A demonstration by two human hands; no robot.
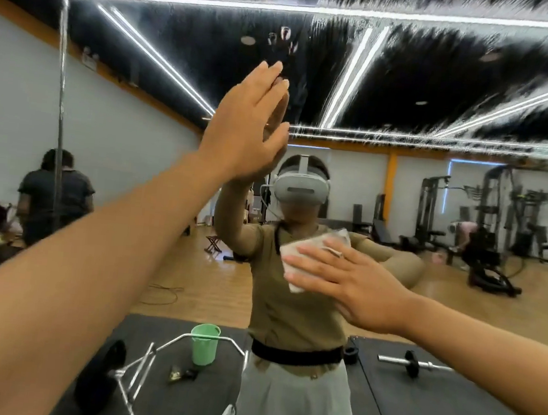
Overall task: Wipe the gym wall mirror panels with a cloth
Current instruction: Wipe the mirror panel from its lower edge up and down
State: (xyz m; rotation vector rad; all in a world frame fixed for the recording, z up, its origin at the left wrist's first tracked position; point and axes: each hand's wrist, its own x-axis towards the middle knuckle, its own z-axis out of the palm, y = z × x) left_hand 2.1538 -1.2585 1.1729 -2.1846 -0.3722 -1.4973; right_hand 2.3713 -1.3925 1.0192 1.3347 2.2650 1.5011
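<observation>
The wall mirror panel (443, 100) fills the view, with wet streaks across its upper part and a vertical seam at the left. My right hand (349, 281) presses a white cloth (309, 247) flat against the glass at chest height, fingers spread over it. My left hand (243, 127) is raised higher, palm flat on the mirror with fingers together and holding nothing. My reflection stands directly behind both hands.
Reflected in the mirror: a green bucket (204, 344) and a hex bar (158, 356) on black floor mats, a barbell (415, 363) at right, weight machines (499, 215) at the back, and people (56, 193) at the left.
</observation>
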